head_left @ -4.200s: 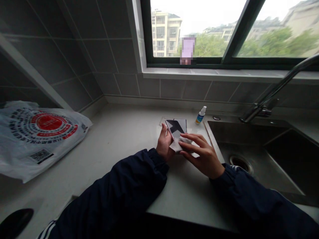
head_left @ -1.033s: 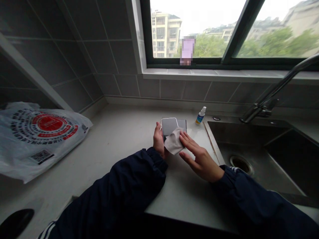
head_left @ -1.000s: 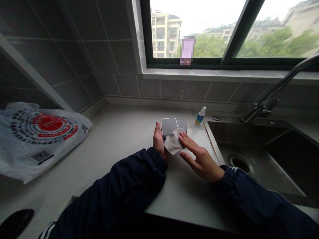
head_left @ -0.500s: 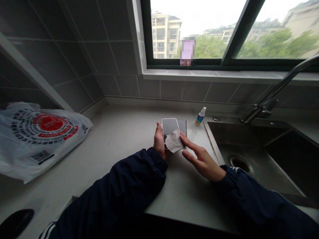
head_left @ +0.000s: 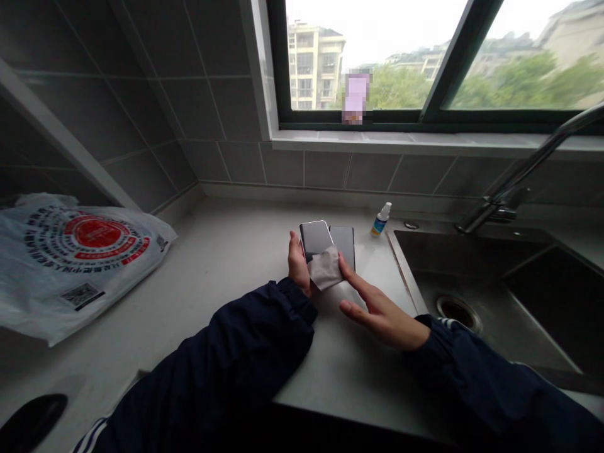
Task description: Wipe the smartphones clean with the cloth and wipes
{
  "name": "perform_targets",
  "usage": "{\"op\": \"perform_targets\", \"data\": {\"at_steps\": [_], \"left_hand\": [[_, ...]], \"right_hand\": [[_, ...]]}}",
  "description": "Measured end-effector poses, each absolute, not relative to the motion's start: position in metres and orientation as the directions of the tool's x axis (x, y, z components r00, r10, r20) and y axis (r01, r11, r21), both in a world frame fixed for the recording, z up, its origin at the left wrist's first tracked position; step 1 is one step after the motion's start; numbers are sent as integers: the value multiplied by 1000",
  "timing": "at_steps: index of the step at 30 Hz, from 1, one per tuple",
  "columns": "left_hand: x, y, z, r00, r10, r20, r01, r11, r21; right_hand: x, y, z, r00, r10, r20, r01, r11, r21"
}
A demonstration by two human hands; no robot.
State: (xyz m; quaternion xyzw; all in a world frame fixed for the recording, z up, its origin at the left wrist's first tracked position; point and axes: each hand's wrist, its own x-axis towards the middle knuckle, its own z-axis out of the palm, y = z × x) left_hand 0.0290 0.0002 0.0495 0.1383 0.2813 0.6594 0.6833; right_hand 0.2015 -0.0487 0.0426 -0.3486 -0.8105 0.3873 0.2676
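Note:
My left hand grips a phone by its left edge and holds it tilted above the pale countertop. A grey cloth lies over the phone's lower part. My right hand has its fingers stretched out, and a fingertip presses the cloth's right edge. A second dark flat phone-like slab lies on the counter just behind, partly hidden by the held phone.
A small spray bottle stands by the sink's left rim, with the tap arching over the basin. A white plastic bag with red print lies at the left. Grey tiled walls and a window ledge bound the counter.
The phone has tilted and shifted a little left in my left hand. My right hand has drawn back, so only a fingertip stays on the cloth instead of several fingers.

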Motion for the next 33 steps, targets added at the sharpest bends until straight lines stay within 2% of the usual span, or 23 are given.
{"op": "perform_targets", "data": {"at_steps": [4,9,15,26,33], "left_hand": [[27,4,47,-126,977,-171,-813,-2,583],[24,4,47,-114,985,-127,-791,-13,612],[20,4,51,-120,982,-143,-768,-1,640],[24,4,45,66,985,-157,-797,146,586],[31,-6,53,187,974,-129,-776,227,588]], "right_hand": [[200,-49,44,-605,781,155,363,443,-820],[199,-49,48,-587,787,189,351,457,-817],[199,-50,46,-591,773,231,348,502,-792],[201,-44,35,-569,807,156,450,465,-762],[202,-40,26,-507,836,211,521,492,-697]]}}
